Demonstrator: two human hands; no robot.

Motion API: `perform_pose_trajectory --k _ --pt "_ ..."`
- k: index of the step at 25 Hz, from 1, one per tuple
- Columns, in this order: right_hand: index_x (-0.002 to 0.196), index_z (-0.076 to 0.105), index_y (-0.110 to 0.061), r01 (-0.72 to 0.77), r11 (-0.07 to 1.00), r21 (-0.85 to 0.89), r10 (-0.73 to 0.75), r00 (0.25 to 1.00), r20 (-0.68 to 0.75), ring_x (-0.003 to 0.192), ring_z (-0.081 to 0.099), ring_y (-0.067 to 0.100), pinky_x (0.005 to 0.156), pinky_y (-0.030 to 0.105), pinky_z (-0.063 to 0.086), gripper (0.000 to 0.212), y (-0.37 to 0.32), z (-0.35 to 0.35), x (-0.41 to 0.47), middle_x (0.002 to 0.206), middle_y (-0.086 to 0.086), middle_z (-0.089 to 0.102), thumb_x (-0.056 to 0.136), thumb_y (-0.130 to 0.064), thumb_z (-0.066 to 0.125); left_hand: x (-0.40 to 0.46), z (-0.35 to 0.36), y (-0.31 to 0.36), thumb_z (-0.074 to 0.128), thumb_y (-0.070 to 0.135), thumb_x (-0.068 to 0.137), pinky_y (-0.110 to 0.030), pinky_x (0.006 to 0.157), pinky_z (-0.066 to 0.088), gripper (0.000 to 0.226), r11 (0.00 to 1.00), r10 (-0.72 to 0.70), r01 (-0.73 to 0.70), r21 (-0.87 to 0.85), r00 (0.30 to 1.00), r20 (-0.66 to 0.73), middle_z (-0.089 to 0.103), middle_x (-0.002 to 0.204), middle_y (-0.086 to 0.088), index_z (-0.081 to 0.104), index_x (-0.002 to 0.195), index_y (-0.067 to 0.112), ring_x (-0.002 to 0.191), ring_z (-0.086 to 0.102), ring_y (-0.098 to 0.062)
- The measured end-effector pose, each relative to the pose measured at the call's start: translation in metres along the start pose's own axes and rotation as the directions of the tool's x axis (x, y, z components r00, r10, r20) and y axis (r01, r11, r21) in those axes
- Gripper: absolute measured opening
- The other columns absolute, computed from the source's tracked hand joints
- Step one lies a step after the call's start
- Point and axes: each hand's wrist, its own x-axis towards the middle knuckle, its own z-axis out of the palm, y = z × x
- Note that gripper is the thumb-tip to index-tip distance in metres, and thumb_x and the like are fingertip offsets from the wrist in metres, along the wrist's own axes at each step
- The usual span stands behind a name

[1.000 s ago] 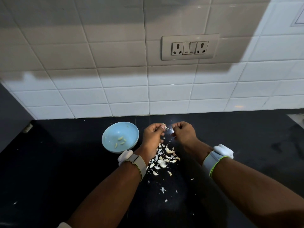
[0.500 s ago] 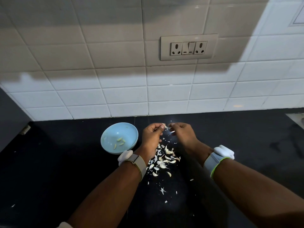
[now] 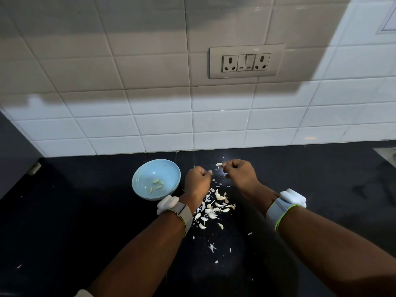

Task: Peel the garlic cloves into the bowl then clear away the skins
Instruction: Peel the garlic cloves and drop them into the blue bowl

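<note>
Two curled hands work above the counter (image 3: 85, 221): our right hand (image 3: 240, 174) pinches a garlic clove (image 3: 219, 164) at its fingertips, while what the left hand (image 3: 198, 179) grips, if anything, we cannot tell. We judge the clove light, firm and slippery with papery skin, best pinched at its ends; the bowl (image 3: 139, 185) sits just left, the skins (image 3: 212, 209) between our wrists.

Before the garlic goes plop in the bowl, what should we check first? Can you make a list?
1. Clove in the right hand: a pale garlic piece shows at its fingertips. Ok.
2. Clove fully peeled: too small to see. Cannot tell.
3. Left hand grip: curled; holding anything? Cannot tell.
4. Blue bowl upright, beside the left hand: ok.
5. Peeled cloves already inside: ok.
6. Skins cleared off the black counter: not ok, a pile lies between the wrists.
</note>
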Motion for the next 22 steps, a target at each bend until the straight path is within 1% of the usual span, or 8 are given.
perform_pose_trajectory --k 1,2,3,6,9,13,17,22 --pt "0.067 0.067 -0.01 0.001 0.999 -0.032 -0.001 1.0 -0.004 0.063 0.059 0.014 0.063 0.031 0.048 0.028 0.001 -0.001 -0.001 0.062 -0.004 0.064 0.091 -0.026 0.067 -0.001 0.0 0.002 0.067 0.018 0.09 -0.046 0.078 0.061 0.017 0.999 0.006 -0.006 -0.046 1.0 0.017 0.066 0.099 -0.006 0.067 0.105 0.028 0.08 0.063 -0.019" --pt "0.069 0.065 -0.008 -0.007 0.997 -0.074 0.006 1.0 -0.01 0.061 0.058 0.013 0.062 0.034 0.049 0.029 0.0 -0.001 -0.002 0.059 -0.004 0.061 0.089 -0.029 0.065 0.0 0.001 0.002 0.065 0.015 0.091 -0.047 0.083 0.061 0.041 0.995 -0.001 0.006 -0.097 0.998 0.055 0.063 0.112 -0.004 0.06 0.13 0.029 0.091 0.063 -0.016" --pt "0.07 0.065 -0.01 -0.013 0.994 -0.11 0.011 1.0 -0.011 0.06 0.058 0.013 0.061 0.038 0.052 0.028 0.0 -0.002 -0.003 0.057 -0.006 0.06 0.087 -0.033 0.062 -0.004 0.001 0.007 0.065 0.016 0.093 -0.045 0.084 0.061 0.05 0.986 -0.004 0.018 -0.163 0.997 0.083 0.062 0.116 -0.002 0.053 0.14 0.029 0.096 0.063 -0.013" --pt "0.068 0.067 -0.022 -0.011 0.986 -0.165 0.014 1.0 0.015 0.062 0.064 0.014 0.067 0.044 0.058 0.031 -0.004 -0.003 -0.006 0.059 -0.006 0.064 0.077 -0.049 0.056 -0.01 0.002 0.015 0.066 0.025 0.098 -0.033 0.066 0.058 0.014 0.967 0.057 -0.033 -0.252 0.994 0.089 0.07 0.097 0.001 0.07 0.11 0.018 0.082 0.065 -0.011" --pt "0.077 0.074 -0.024 -0.004 0.982 -0.187 0.013 0.999 0.049 0.07 0.072 0.021 0.071 0.044 0.059 0.044 -0.008 -0.002 -0.007 0.069 -0.001 0.073 0.068 -0.058 0.047 -0.009 0.004 0.013 0.061 0.021 0.101 -0.026 0.06 0.054 0.015 0.965 0.075 -0.048 -0.258 0.992 0.098 0.069 0.08 -0.002 0.071 0.095 0.011 0.073 0.061 -0.01" --pt "0.064 0.064 -0.006 0.017 0.993 -0.119 -0.008 0.997 0.074 0.057 0.053 0.018 0.063 0.039 0.047 0.033 -0.012 0.0 -0.007 0.058 0.008 0.062 0.083 -0.032 0.058 -0.008 0.003 0.013 0.052 0.013 0.104 -0.026 0.058 0.052 0.016 0.94 0.033 0.027 -0.341 0.985 0.169 0.064 0.077 -0.001 0.064 0.095 0.006 0.071 0.056 -0.01" --pt "0.061 0.064 -0.013 -0.116 0.978 0.172 0.087 0.982 0.167 0.056 0.049 0.017 0.052 0.023 0.04 0.032 -0.024 -0.001 -0.013 0.062 0.006 0.058 0.092 -0.011 0.058 -0.007 0.0 0.018 0.048 0.008 0.103 -0.026 0.055 0.052 0.018 0.88 -0.047 0.158 -0.448 0.968 0.248 0.063 0.079 -0.008 0.06 0.09 0.013 0.067 0.057 -0.012" --pt "0.074 0.062 -0.018 -0.279 0.923 0.264 0.216 0.945 0.245 0.055 0.053 0.013 0.054 0.026 0.031 0.023 -0.028 0.002 -0.011 0.061 -0.002 0.059 0.095 -0.016 0.054 -0.008 -0.002 0.024 0.042 0.007 0.104 -0.028 0.055 0.048 0.022 0.793 -0.088 0.275 -0.543 0.934 0.345 0.059 0.072 -0.007 0.055 0.086 0.013 0.058 0.061 -0.016"
